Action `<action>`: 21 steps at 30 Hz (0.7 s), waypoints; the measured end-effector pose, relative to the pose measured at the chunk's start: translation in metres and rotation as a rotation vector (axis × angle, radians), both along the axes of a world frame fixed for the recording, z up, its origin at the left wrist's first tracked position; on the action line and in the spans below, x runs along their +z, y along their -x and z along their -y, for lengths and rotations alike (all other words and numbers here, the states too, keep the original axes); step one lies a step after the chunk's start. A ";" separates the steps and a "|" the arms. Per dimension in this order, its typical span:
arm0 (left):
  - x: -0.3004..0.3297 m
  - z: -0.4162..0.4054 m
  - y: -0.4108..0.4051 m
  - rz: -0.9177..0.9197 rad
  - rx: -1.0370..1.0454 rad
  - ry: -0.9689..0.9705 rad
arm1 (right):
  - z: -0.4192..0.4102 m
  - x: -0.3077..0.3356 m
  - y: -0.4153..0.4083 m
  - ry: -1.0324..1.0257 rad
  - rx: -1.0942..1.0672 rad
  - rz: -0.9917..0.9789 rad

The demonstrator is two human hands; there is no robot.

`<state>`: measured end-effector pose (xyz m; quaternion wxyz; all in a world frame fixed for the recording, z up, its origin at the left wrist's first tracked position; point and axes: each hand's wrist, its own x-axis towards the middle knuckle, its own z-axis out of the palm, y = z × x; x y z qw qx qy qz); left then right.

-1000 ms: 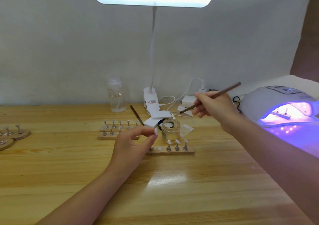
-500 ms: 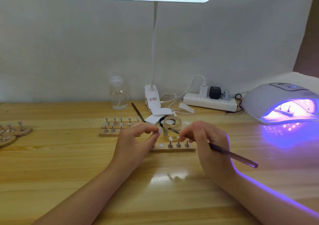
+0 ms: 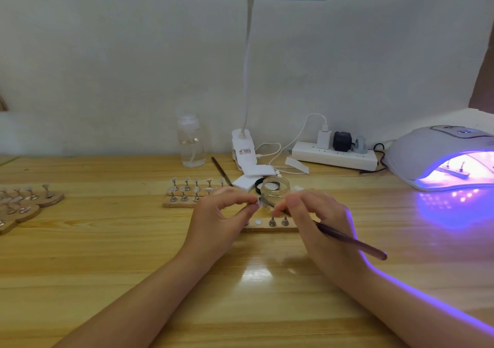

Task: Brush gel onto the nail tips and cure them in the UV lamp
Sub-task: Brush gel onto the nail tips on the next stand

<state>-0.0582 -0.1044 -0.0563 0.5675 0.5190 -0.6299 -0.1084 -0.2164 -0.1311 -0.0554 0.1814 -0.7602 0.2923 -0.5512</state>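
Wooden strip (image 3: 270,228): 2 stands | brush (image 3: 344,238): 1 | hands: 2

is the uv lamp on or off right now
On: the UV lamp glows purple inside and throws violet light onto the table.

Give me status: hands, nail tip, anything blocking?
Left hand pinches nail tip. Right hand holds brush, bristles at the tip. Glass jar just behind; path clear. UV lamp lit.
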 end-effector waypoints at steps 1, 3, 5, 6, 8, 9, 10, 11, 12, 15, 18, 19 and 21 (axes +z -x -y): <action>0.000 0.000 0.000 -0.010 -0.007 0.003 | -0.001 0.000 0.000 -0.003 0.016 0.023; 0.000 0.000 0.000 -0.035 -0.011 0.000 | -0.002 0.000 0.001 -0.007 0.042 0.068; 0.000 0.000 0.000 -0.042 -0.012 -0.005 | -0.002 0.001 0.001 -0.024 0.019 0.038; -0.001 0.001 0.000 -0.042 -0.013 -0.006 | -0.002 0.000 0.001 -0.037 0.013 0.014; -0.001 0.001 0.000 -0.055 -0.022 -0.006 | -0.002 -0.001 0.000 -0.096 0.060 0.055; -0.001 0.000 0.000 -0.064 -0.024 -0.007 | -0.004 0.000 -0.001 -0.138 0.094 0.111; -0.001 0.000 0.000 -0.065 -0.022 -0.006 | -0.004 0.001 -0.001 -0.149 0.101 0.146; -0.001 0.000 0.000 -0.058 -0.016 -0.004 | -0.004 0.001 0.000 -0.122 0.093 0.148; -0.001 0.001 0.000 -0.049 -0.010 -0.002 | -0.004 0.001 0.000 -0.087 0.075 0.115; -0.001 0.001 0.000 -0.045 -0.009 -0.005 | -0.003 0.001 -0.001 -0.085 0.054 0.025; -0.001 0.001 0.000 -0.051 -0.012 -0.007 | -0.004 0.002 -0.002 -0.104 0.078 0.137; -0.001 0.001 0.000 -0.051 -0.009 -0.007 | -0.004 0.003 -0.002 -0.067 0.067 0.137; -0.001 0.001 0.000 -0.049 -0.007 -0.007 | -0.002 0.003 -0.003 -0.029 0.045 0.077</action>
